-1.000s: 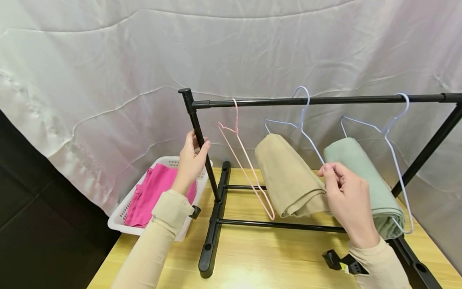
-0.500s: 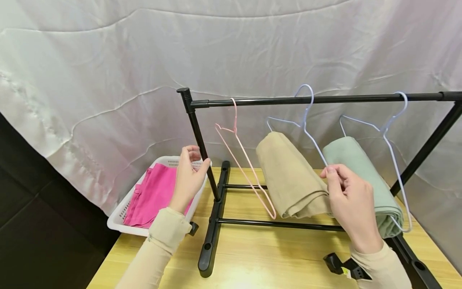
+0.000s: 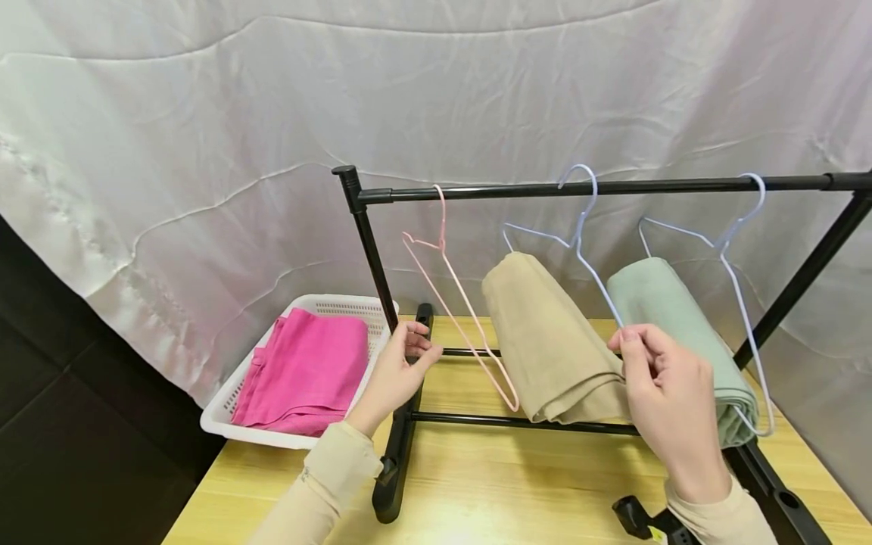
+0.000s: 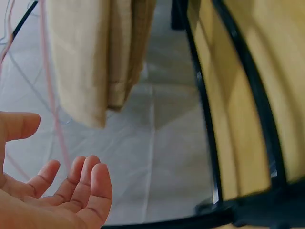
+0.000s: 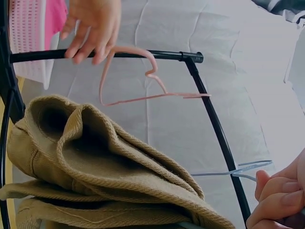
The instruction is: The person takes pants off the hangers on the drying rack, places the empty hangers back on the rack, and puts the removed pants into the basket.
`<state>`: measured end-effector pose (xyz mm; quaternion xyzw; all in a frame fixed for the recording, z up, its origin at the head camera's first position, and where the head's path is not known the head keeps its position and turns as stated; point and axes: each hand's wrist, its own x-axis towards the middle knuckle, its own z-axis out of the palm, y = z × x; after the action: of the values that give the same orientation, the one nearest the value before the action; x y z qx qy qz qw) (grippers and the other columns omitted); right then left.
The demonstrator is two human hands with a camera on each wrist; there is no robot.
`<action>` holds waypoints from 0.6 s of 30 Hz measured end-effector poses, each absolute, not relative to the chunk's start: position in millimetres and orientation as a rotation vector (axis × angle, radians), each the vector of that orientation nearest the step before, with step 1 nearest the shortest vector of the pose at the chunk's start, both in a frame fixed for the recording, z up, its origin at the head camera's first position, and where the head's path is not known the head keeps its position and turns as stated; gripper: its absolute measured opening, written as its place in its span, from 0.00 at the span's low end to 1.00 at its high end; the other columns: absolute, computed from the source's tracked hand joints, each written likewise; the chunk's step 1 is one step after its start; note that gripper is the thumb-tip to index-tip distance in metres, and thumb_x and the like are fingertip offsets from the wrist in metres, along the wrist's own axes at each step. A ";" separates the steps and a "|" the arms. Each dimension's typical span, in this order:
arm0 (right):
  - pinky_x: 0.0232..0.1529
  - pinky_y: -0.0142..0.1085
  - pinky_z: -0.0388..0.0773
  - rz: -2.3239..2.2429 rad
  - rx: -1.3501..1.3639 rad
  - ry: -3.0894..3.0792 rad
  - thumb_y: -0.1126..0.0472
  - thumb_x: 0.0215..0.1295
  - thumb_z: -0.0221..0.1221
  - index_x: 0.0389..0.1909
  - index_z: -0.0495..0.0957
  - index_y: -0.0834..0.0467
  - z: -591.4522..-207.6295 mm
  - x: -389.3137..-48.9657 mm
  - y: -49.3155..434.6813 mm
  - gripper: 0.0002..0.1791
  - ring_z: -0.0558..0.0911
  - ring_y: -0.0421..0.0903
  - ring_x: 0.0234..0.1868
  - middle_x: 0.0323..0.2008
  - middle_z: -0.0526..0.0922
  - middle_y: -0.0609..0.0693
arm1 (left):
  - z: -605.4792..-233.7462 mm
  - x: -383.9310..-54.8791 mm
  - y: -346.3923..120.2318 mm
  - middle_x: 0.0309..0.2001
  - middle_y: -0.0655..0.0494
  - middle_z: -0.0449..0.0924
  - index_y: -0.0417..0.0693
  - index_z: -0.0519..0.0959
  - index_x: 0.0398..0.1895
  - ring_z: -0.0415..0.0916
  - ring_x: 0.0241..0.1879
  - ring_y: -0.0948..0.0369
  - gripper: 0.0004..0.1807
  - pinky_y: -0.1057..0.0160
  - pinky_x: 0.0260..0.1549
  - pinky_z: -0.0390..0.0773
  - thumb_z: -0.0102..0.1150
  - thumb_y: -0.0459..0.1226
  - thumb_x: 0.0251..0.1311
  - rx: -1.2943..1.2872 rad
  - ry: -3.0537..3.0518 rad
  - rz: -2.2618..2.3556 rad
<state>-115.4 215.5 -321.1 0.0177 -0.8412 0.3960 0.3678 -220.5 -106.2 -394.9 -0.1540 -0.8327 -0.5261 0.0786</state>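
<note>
With curled fingers and thumb, my right hand (image 3: 674, 401) pinches the near arm of a light-blue hanger (image 3: 581, 227). Folded beige trousers (image 3: 552, 341) drape over this hanger, and its hook is at the rack's top bar. In the right wrist view the trousers (image 5: 95, 152) show their open hems. My left hand (image 3: 398, 371) hovers beside the rack's left upright, fingers loosely bent, holding nothing. A bare pink hanger (image 3: 443, 227) hangs to its right. In the left wrist view the left hand (image 4: 62, 195) is below the trousers.
The black rack (image 3: 477, 193) stands on a wooden table (image 3: 490, 484). Farther right, a second light-blue hanger (image 3: 739, 299) carries a folded green garment (image 3: 674, 325). A white basket (image 3: 225, 424) with folded pink cloth (image 3: 306, 371) is at the left. A pale curtain (image 3: 409, 91) hangs behind.
My left hand has left the rack's upright and moved down and right. My right hand, still pinching the blue hanger, has shifted slightly down and right; the hanger's hook has slid right.
</note>
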 end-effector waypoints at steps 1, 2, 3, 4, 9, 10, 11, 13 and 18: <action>0.19 0.32 0.55 1.020 0.042 -2.160 0.57 0.83 0.56 0.34 0.85 0.52 -321.8 -113.3 214.8 0.14 0.58 0.36 0.14 0.13 0.63 0.41 | -397.8 -219.7 -103.6 0.50 0.46 0.83 0.46 0.73 0.64 0.83 0.49 0.53 0.20 0.61 0.46 0.81 0.65 0.40 0.75 -0.462 -2.510 -1.590; 0.18 0.32 0.56 1.020 0.039 -2.161 0.58 0.83 0.56 0.34 0.85 0.52 -322.4 -111.3 214.1 0.14 0.58 0.36 0.14 0.13 0.64 0.40 | -400.8 -219.2 -101.0 0.50 0.46 0.83 0.46 0.73 0.64 0.83 0.50 0.53 0.21 0.60 0.47 0.82 0.65 0.41 0.75 -0.463 -2.524 -1.611; 0.18 0.32 0.56 1.020 0.038 -2.161 0.58 0.82 0.56 0.34 0.85 0.51 -323.1 -109.7 213.5 0.14 0.58 0.36 0.14 0.12 0.64 0.40 | -403.5 -218.6 -98.4 0.51 0.46 0.84 0.46 0.73 0.65 0.83 0.50 0.54 0.21 0.59 0.48 0.82 0.65 0.42 0.76 -0.457 -2.542 -1.629; 0.18 0.32 0.56 1.020 0.036 -2.161 0.58 0.82 0.57 0.34 0.85 0.51 -323.9 -108.2 213.0 0.14 0.58 0.35 0.14 0.12 0.64 0.40 | -406.3 -218.1 -95.8 0.51 0.47 0.84 0.47 0.73 0.66 0.83 0.51 0.54 0.22 0.59 0.49 0.83 0.64 0.43 0.76 -0.450 -2.555 -1.650; 0.17 0.31 0.55 1.034 0.053 -2.153 0.60 0.81 0.57 0.33 0.85 0.51 -328.2 -101.8 209.9 0.13 0.57 0.33 0.12 0.12 0.64 0.38 | -419.0 -217.0 -81.5 0.54 0.45 0.84 0.46 0.72 0.68 0.83 0.53 0.52 0.24 0.58 0.50 0.84 0.64 0.47 0.76 -0.450 -2.584 -1.777; 0.16 0.31 0.55 1.037 0.055 -2.152 0.61 0.81 0.57 0.33 0.85 0.51 -329.1 -100.6 209.3 0.14 0.57 0.33 0.12 0.12 0.64 0.38 | -421.0 -216.7 -78.6 0.55 0.45 0.84 0.46 0.72 0.68 0.83 0.53 0.52 0.25 0.58 0.50 0.85 0.63 0.47 0.77 -0.453 -2.589 -1.807; 0.16 0.31 0.55 1.038 0.051 -2.154 0.61 0.81 0.58 0.33 0.85 0.50 -330.1 -99.3 208.5 0.14 0.57 0.33 0.12 0.12 0.63 0.37 | -423.0 -216.3 -75.7 0.56 0.44 0.84 0.46 0.71 0.69 0.83 0.54 0.51 0.26 0.58 0.50 0.86 0.63 0.48 0.77 -0.461 -2.596 -1.832; 0.17 0.31 0.55 1.040 0.036 -2.163 0.60 0.81 0.58 0.33 0.85 0.49 -331.9 -96.6 207.0 0.14 0.56 0.33 0.13 0.12 0.62 0.38 | -425.6 -215.3 -70.0 0.60 0.43 0.83 0.46 0.70 0.71 0.83 0.56 0.48 0.29 0.57 0.52 0.87 0.62 0.51 0.77 -0.469 -2.612 -1.902; 0.19 0.31 0.56 1.050 0.002 -2.180 0.59 0.82 0.58 0.32 0.84 0.47 -336.8 -89.5 203.2 0.14 0.57 0.33 0.14 0.12 0.61 0.38 | -432.7 -214.2 -55.3 0.66 0.37 0.79 0.44 0.64 0.76 0.81 0.63 0.41 0.33 0.48 0.60 0.86 0.57 0.52 0.80 -0.495 -2.570 -2.129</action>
<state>-89.5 203.2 -336.8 0.0007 -0.8429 0.4059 0.3532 -214.2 -55.3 -432.7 -0.1459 -0.7567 -0.6267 -0.1157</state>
